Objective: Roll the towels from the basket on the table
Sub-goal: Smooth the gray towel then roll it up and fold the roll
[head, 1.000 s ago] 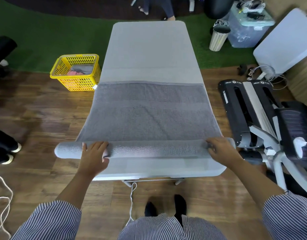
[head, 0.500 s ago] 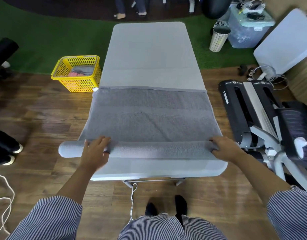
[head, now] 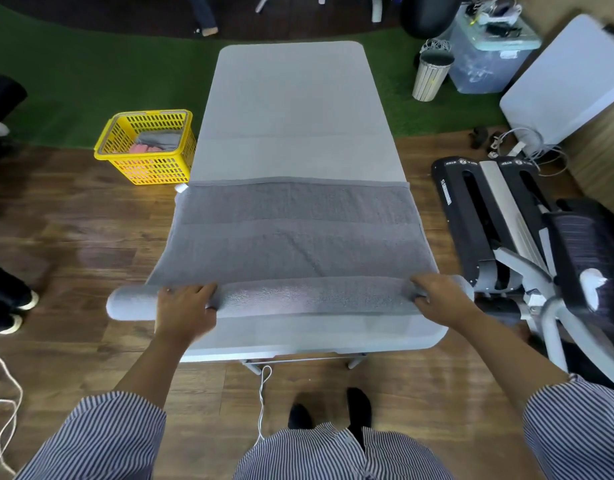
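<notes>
A grey towel (head: 295,230) lies spread across the near half of the grey table (head: 291,109). Its near end is wound into a long roll (head: 298,296) that overhangs both table sides. My left hand (head: 186,310) lies on the left part of the roll, fingers curled over its top. My right hand (head: 437,294) grips the right end of the roll, thumb in front. A yellow basket (head: 144,147) stands on the floor left of the table with a pink and a grey towel inside.
A black and silver exercise machine (head: 527,244) stands close on the right. A white bin (head: 431,74), a clear storage box (head: 489,46) and a white panel are at the back right. Someone's shoes (head: 11,306) are at the left edge. A cord hangs under the table.
The roll has travelled a little farther up the towel and grown thicker. Both hands moved forward with it.
</notes>
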Demonstrator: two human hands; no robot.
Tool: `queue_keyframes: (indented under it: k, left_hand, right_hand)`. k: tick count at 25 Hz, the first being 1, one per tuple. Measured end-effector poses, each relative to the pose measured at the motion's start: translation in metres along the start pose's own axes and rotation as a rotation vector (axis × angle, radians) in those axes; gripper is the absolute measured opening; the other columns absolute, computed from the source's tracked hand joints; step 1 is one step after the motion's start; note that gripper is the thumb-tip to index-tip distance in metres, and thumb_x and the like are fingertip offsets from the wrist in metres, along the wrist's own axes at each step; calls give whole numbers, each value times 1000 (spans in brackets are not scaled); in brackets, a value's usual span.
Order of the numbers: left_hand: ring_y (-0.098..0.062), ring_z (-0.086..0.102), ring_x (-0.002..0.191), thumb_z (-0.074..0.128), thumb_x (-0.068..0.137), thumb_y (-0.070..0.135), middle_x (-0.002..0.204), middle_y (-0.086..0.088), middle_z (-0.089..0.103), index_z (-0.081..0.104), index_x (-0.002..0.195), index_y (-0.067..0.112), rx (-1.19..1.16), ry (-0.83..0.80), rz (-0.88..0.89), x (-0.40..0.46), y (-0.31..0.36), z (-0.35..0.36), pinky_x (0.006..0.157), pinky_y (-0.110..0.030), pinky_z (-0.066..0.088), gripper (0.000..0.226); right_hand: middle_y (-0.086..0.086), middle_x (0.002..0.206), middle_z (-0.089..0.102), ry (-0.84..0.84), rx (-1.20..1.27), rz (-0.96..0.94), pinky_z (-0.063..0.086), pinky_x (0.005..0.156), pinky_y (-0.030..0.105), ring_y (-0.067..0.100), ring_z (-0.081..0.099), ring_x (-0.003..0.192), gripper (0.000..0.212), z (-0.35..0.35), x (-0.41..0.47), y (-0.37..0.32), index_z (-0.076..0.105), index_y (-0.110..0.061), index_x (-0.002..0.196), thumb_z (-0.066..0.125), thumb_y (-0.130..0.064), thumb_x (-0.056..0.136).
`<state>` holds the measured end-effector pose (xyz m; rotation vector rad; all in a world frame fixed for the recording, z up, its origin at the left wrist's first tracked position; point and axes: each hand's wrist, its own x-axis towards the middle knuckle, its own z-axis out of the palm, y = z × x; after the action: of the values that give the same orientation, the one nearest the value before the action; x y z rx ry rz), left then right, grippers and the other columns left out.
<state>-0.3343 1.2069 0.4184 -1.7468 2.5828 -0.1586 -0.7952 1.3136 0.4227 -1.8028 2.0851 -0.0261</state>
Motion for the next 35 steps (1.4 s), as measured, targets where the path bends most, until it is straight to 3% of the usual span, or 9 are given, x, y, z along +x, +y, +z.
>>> queue_keyframes:
  k: [3,5,8,16,20,24,27,30,35]
  left_hand:
    - [-30,61,52,43,62,18,61,-6,67,70,76,14,-3,33,15,2,-10,-2,63,-40,43,31]
    - [-32,66,71,56,70,11,84,-9,71,69,95,11,-17,87,-30,-1,-9,4,76,-56,46,28]
    - [-34,65,93,65,67,2,108,-13,64,60,112,7,-42,156,-9,-9,7,16,90,-70,37,46]
    - [-32,63,104,81,52,14,114,-12,63,61,118,8,-72,-65,-14,-4,20,13,91,-81,23,69]
    - [-33,61,102,50,65,47,113,-11,64,58,120,7,-90,-48,156,8,71,19,94,-78,27,68]
    - [-28,57,108,46,71,56,117,-7,61,57,122,8,-185,10,259,22,175,22,102,-70,29,72]
    - [-26,55,110,47,73,58,119,-5,59,57,123,9,-245,17,281,31,259,15,104,-63,32,71]
    - [-21,52,108,48,72,58,117,-2,59,56,121,11,-307,32,303,41,329,4,104,-58,34,68]
    - [-19,58,95,47,67,55,108,3,62,57,115,17,-313,14,311,51,390,-8,94,-43,33,62]
  right_hand:
    - [-2,68,48,-28,26,-36,34,65,31,24,49,70,7,-3,1,-7,48,-12,71,49,-15,77]
    - [1,88,59,44,7,-60,39,84,38,26,54,86,18,4,1,-3,59,-11,92,52,-15,77]
    - [9,113,61,170,-74,-2,24,107,52,32,55,107,33,14,1,4,58,-8,115,56,-5,82]
    - [5,137,48,62,73,-43,16,114,44,24,40,129,40,1,-3,8,48,-9,133,37,-13,95]
    - [3,108,64,147,108,-48,45,87,41,25,58,99,25,-12,-3,19,63,-11,109,43,-15,94]
    - [-4,65,48,90,242,88,33,60,30,22,50,70,33,-29,4,45,47,-24,60,51,-15,91]
    - [5,70,59,-111,319,312,39,55,26,21,54,70,25,-40,24,72,59,-11,68,58,-26,88]
    - [8,61,58,-318,699,485,42,45,22,18,55,57,28,-35,37,84,60,-5,65,64,-25,84]
    - [6,47,40,-398,728,390,33,36,18,14,40,35,36,-30,51,93,37,-10,54,49,4,84]
